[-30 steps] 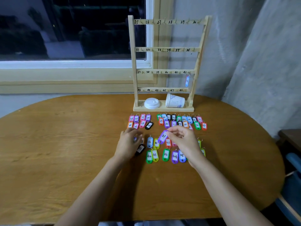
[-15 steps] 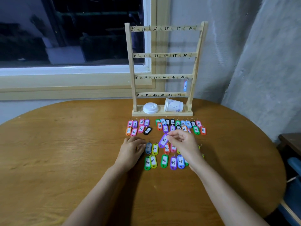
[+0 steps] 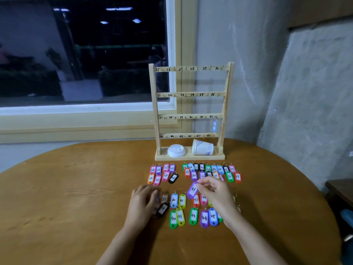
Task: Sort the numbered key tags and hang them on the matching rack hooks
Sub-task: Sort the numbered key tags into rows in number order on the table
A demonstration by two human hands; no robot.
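Fingers [image 3: 207, 183] of my right hand [image 3: 215, 196] pinch the purple 31 tag [image 3: 192, 190] just above the bench [image 3: 76, 188], where dozens of tags [image 3: 173, 219] lie in rows; my left hand [image 3: 141, 204] rests flat on some. The rack [image 3: 152, 111] holds only one blue tag [image 3: 214, 126], under 42, so I judge the hanging barely begun.

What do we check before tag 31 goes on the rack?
1. Tag 31 pinched in right hand: ok.
2. Number legible, reads 31: ok.
3. Hook 31 free: ok, nothing hangs there.
4. Tag's ring clear for hooking: cannot tell, fingers hide it.
5. Left hand out of the way, low over table tags: ok.
6. Cup and lid on rack base, below the hooks: ok.
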